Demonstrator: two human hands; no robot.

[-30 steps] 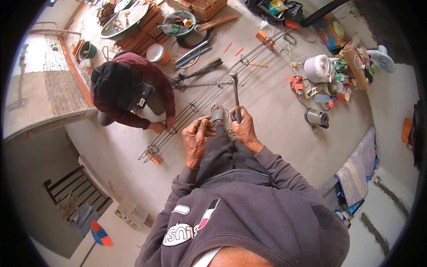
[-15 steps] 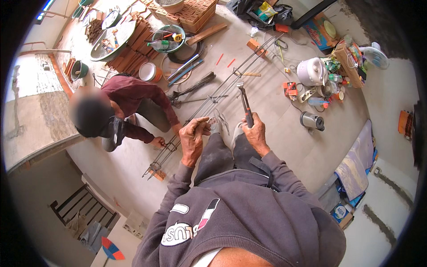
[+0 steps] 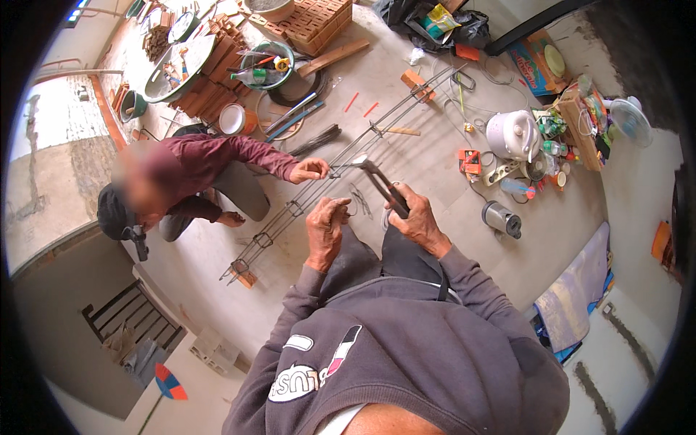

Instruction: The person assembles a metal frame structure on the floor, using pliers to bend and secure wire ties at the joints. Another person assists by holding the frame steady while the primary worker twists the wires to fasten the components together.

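Note:
My right hand (image 3: 418,221) is wrapped around the dark handles of a pair of pincers (image 3: 378,181), whose head points up and to the left. Closed at the fingertips, my left hand (image 3: 326,228) pinches thin wires (image 3: 360,201) that stick out beside its fingers. Beyond both hands, a long steel rebar cage (image 3: 293,206) slants across the floor, propped on bricks at its ends. A co-worker in a maroon sleeve (image 3: 254,150) crouches at its left side. One of that person's hands (image 3: 310,170) is above the cage; the other hand (image 3: 230,219) hangs near the knee.
Stacked bricks (image 3: 312,29), a green basin (image 3: 267,65) of tools and a bundle of dark wire (image 3: 317,140) lie at the far left. To the right are a white rice cooker (image 3: 513,135), a metal jug (image 3: 502,219), bottles and a folded mat (image 3: 573,290).
The pincers have tilted left, toward my left hand. The co-worker's hands have come off the cage; one has moved farther along it, the other back toward the knee.

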